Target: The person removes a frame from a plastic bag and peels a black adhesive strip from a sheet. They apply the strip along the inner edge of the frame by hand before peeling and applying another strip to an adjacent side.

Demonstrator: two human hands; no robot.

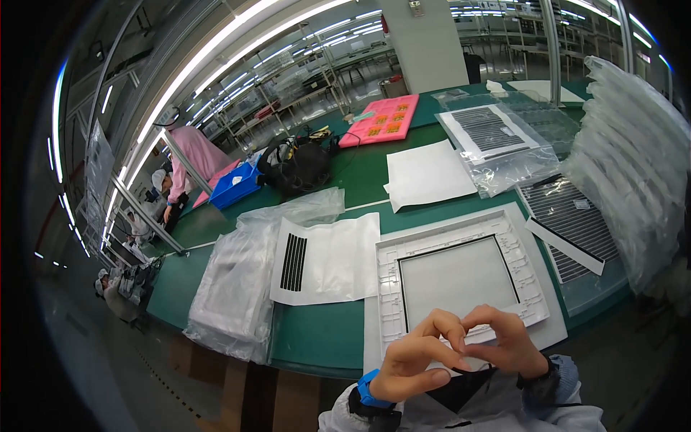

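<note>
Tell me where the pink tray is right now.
In the head view, the pink tray lies at the far side of the green table, above centre, just right of the black bag and beyond the white sheet.

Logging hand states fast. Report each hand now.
Left hand: fingers curled, pinching a thin dark strip.
Right hand: pinching the same strip.

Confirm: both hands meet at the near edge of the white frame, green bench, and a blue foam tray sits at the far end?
Not quite. The head view shows the foam tray at the far end is pink, not blue. The rest holds: left hand and right hand meet at the near edge of the white frame on the green bench.
</note>
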